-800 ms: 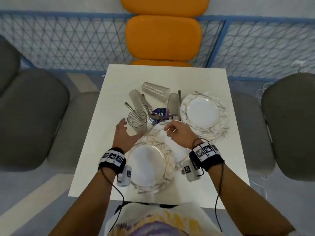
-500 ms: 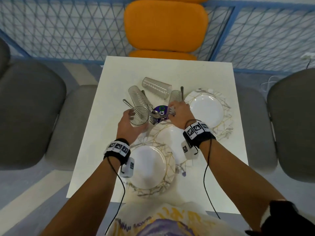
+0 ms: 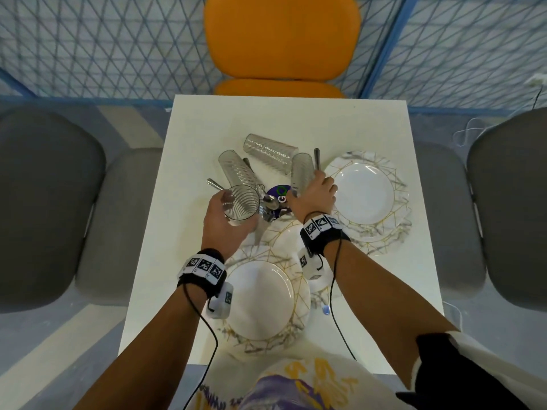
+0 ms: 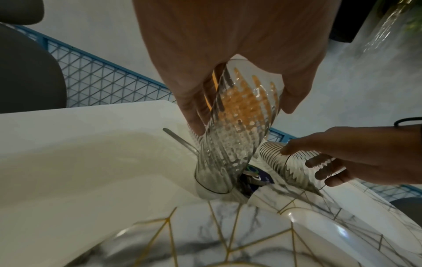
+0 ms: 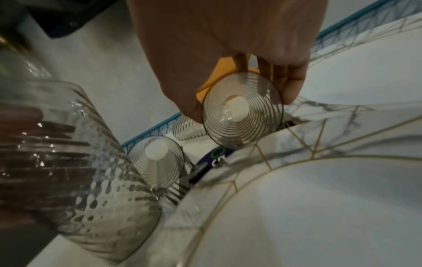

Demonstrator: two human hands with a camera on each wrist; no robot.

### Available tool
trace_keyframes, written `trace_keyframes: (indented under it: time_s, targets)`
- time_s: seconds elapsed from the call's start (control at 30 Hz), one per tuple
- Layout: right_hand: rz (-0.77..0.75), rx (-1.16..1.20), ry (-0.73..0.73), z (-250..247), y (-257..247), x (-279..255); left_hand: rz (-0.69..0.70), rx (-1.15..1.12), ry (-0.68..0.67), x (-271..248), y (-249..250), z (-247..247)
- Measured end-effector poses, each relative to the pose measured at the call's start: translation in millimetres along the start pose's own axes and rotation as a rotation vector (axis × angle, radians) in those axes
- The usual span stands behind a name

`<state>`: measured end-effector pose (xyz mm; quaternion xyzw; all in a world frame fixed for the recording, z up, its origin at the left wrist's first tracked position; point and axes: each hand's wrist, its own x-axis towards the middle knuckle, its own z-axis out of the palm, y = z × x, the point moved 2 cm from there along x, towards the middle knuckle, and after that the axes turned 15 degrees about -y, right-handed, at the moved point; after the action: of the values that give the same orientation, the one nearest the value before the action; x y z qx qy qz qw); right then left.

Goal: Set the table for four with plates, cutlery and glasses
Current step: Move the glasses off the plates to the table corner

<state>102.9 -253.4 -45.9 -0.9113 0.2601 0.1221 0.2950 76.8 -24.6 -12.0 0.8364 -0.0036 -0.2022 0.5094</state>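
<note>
The near plate point(image 3: 262, 294) lies at the front edge of the desk point(image 3: 189, 137), directly before the person; it appears already placed as one setting. A second plate point(image 3: 285, 239) lies behind it, partly overlapped by the near plate's rim and not yet at a side of its own. The right plate point(image 3: 365, 193) sits toward the right edge, facing the grey chair point(image 3: 509, 202), and reads as a second setting.

The left hand point(image 3: 225, 223) is wrapped round a ribbed glass point(image 3: 241, 205), thumb on one side and fingers on the other. The left wrist view shows this glass tilted, with its mouth toward the desk. The grasp on the wall probably allows the glass to be turned upright at a place.

The right hand point(image 3: 315, 195) is closed round a second glass point(image 3: 302, 173); the right wrist view shows the fingers curled over its wall and the thumb against the opposite side, the mouth facing the camera. Taking one glass per hand likely halves the trips.

Between the hands, cutlery point(image 3: 270, 204) lies heaped on a dark round mat point(image 3: 279, 199), still unsorted. Two further glasses lie on their sides beyond: one point(image 3: 235, 170) to the left, one point(image 3: 270, 152) farthest back. The far side, facing the orange chair point(image 3: 282, 37), has no setting.
</note>
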Motion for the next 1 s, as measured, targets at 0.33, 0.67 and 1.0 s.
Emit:
trace_keyframes:
  time_s: [0.33,0.67,1.0]
  targets:
    - [-0.3,0.455,0.351,-101,13,-2,0.212,0.055,-0.083,45,89,15]
    - [-0.245,0.345,0.386,-216,80,96,0.267,0.132,-0.204,168,183,101]
    - [-0.15,0.185,0.178,-212,137,181,0.168,0.194,-0.246,249,213,203]
